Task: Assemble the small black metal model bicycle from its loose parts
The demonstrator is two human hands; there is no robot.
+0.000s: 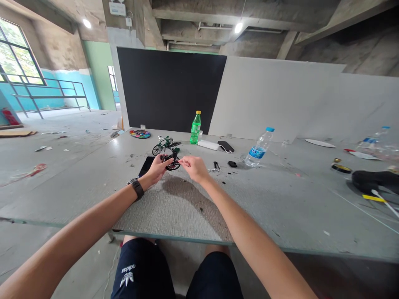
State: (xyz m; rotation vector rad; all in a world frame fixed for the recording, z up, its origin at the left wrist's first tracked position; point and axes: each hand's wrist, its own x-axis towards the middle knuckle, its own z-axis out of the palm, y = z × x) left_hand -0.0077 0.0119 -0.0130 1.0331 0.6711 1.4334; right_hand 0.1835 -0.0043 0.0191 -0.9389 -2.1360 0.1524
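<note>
My left hand [156, 167] holds a small black bicycle part with a spoked wheel [173, 164], thumb pressed on it, above the grey table. At the right side of this wheel, the fingers of my right hand [193, 167] are pinched together; whatever lies between them is too small to make out. Just behind my hands stands a green miniature bicycle [162, 145]. A dark flat object [145, 165] lies beside my left hand. Small black and silver pieces [215, 167] and a black block [232, 164] rest to the right of my right hand.
Behind the hands on the table [149, 216] are a green bottle [195, 129], a white power bank [208, 145], a black phone [226, 146] and a paint palette [140, 134]. A water bottle [259, 149] stands right, with black tape [341, 168] farther right. A black panel [171, 89] rises behind.
</note>
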